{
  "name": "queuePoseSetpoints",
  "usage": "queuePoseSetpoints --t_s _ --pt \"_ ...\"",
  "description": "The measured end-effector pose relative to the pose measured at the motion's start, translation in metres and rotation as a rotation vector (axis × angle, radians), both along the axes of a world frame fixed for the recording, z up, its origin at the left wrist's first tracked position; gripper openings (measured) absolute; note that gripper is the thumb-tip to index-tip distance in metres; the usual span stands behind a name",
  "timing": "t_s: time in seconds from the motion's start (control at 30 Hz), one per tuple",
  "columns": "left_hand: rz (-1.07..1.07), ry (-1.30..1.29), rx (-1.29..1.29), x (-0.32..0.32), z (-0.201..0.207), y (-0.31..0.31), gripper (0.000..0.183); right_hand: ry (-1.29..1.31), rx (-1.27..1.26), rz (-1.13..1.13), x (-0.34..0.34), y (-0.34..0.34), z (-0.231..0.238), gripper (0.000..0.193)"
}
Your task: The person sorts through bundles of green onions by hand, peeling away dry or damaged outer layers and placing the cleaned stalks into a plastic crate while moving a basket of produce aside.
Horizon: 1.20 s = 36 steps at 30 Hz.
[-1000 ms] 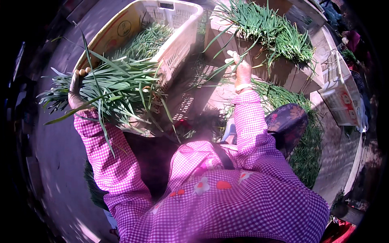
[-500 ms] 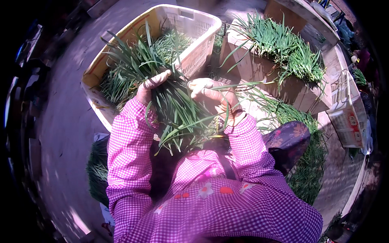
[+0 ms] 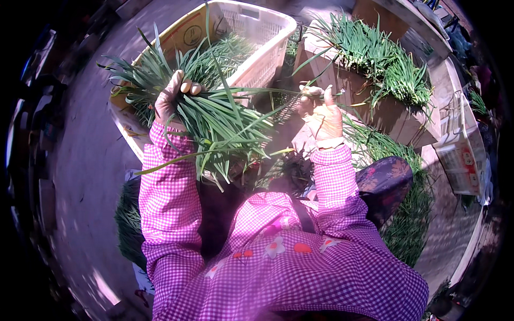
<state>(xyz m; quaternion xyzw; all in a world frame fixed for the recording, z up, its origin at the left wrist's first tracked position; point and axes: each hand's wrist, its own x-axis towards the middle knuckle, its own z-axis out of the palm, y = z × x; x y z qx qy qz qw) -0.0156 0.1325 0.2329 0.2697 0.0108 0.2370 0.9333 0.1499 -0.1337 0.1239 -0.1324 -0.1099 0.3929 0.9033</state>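
A thick bunch of long green chives [image 3: 227, 125] is gripped in my left hand [image 3: 169, 102], its fingers wrapped round the middle. The leaves fan out on both sides of that fist, over the near edge of a pale plastic crate [image 3: 270, 60]. To the right, my right hand [image 3: 323, 115] is raised with its fingers pinched on a few chive leaves, which stretch across from the bunch. More loose chives [image 3: 235, 52] lie inside the crate, beyond my left hand.
Sorted chives [image 3: 375, 59] lie on a box [image 3: 348, 88] at the right back. Below it, more chives [image 3: 409, 230] are heaped beside my knee. A white basket [image 3: 455, 160] stands at the far right. Another dark green pile [image 3: 128, 219] sits left of my left arm.
My hands have moved apart. The left has carried the bunch leftward and turned it flatter; the right has drawn away to the right and up, pulling a few leaves with it.
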Motion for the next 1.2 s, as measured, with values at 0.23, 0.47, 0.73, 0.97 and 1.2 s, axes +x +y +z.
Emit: queuePoseSetpoints --t_s 0.23,0.47,0.73,0.97,1.2 --pt "0.155 0.018 -0.053 -0.018 0.005 0.034 0.014 0.117 -0.075 -0.237 0.04 -0.04 -0.032 0.039" --pt "0.346 0.184 -0.106 -0.018 0.01 0.034 0.009 0.106 -0.073 -0.24 0.024 -0.024 -0.013 0.037" --pt "0.359 0.176 -0.085 -0.019 -0.003 0.054 0.01 -1.54 -1.732 -0.481 0.017 -0.02 -0.004 0.041" --pt "0.454 0.313 -0.075 -0.008 -0.012 0.031 0.011 -1.324 -0.971 -0.129 -0.078 0.051 0.046 0.041" --pt "0.363 0.302 0.115 -0.011 -0.012 0.019 0.026 -1.437 -1.269 -0.134 -0.06 0.041 0.034 0.018"
